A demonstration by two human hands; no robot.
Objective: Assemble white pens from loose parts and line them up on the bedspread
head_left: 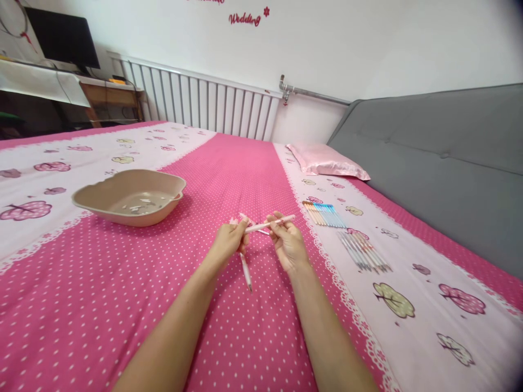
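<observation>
A slim pale pink pen [261, 225] lies level between my two hands, over the pink dotted bedspread. The fingers of my left hand [231, 238] are closed on its left end. My right hand [287, 243] pinches it closer to its right end, and the tip sticks out past the fingers. Below my left hand another white-pink pen [245, 272] lies on the bedspread, its dark point towards me. Behind the hands lie more pale pens, partly hidden by my fingers and the held pen.
To the left stands a beige plastic basin [128, 197] with small pale pieces inside. On the right, a row of blue and orange pens [324, 214] lies beside a row of grey-tipped pens [363, 250]. Farther back are a pink pillow [327, 160] and a grey headboard [441, 163].
</observation>
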